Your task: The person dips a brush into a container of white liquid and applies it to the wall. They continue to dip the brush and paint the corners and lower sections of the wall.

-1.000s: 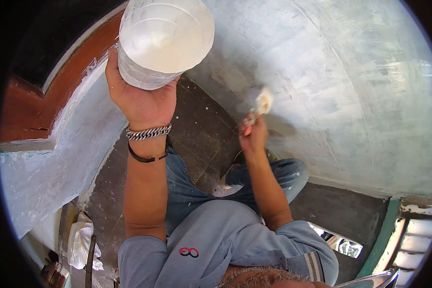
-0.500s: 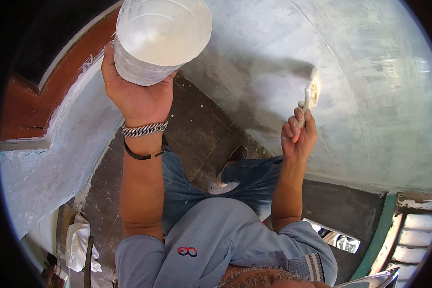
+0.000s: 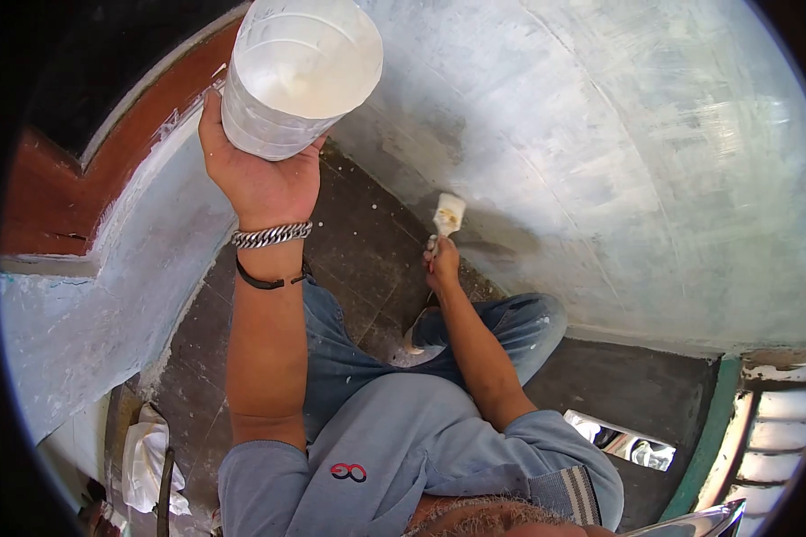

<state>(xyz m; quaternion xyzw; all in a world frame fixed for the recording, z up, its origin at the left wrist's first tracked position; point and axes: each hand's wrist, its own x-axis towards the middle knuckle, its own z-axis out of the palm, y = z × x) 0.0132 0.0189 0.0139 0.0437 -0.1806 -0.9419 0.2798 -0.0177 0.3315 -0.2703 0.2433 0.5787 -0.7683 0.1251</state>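
My left hand [image 3: 269, 183] is wrapped round the lower side of a white paint bucket [image 3: 282, 134], holding it up and tilted so its opening faces me. Pale paint [image 3: 309, 85] shows inside. A paintbrush [image 3: 449, 213] with white-coated bristles is gripped by the handle in my right hand [image 3: 442, 262]. Its bristles point up and away, close to the lower part of the pale, streaky wall [image 3: 672, 179]. Darker patches show on the wall low down, beside the brush.
Dark floor tiles [image 3: 358, 215] with paint specks lie below my hands. At left are a reddish-brown wooden frame [image 3: 49, 210] and a pale blue wall [image 3: 90, 331]. A white bag [image 3: 148, 461] lies lower left. A green post [image 3: 712, 430] and louvres [image 3: 784, 438] stand lower right.
My right hand with the paintbrush has swung left and down, from the middle of the wall to its lower edge. The bucket has shifted only slightly.
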